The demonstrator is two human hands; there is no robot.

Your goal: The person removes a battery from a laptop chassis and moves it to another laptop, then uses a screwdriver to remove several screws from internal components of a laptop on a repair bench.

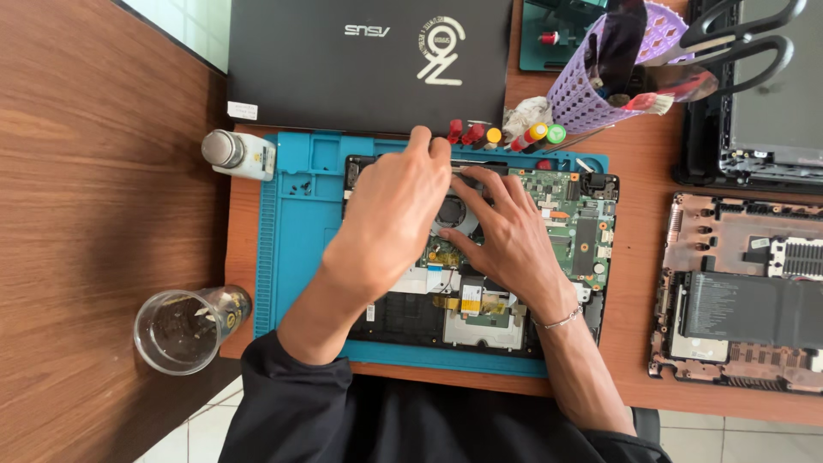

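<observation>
An opened laptop base (583, 231) with its green circuit board and round cooling fan (454, 214) exposed lies on a blue repair mat (296, 223). My left hand (394, 210) rests over the upper left of the board, fingers curled down at the top edge near the hinge. My right hand (506, 231) lies flat on the board with fingers spread around the fan, a thin bracelet on its wrist. Whether either hand pinches a small part is hidden by the fingers.
A closed black laptop (369, 60) lies above the mat. Screwdrivers with coloured handles (480, 135) lie along the mat's top. A purple basket (600, 77) holds tools; scissors (746, 39) beside it. A small bottle (240, 153), a glass cup (184, 330), another dismantled laptop base (746, 291) at right.
</observation>
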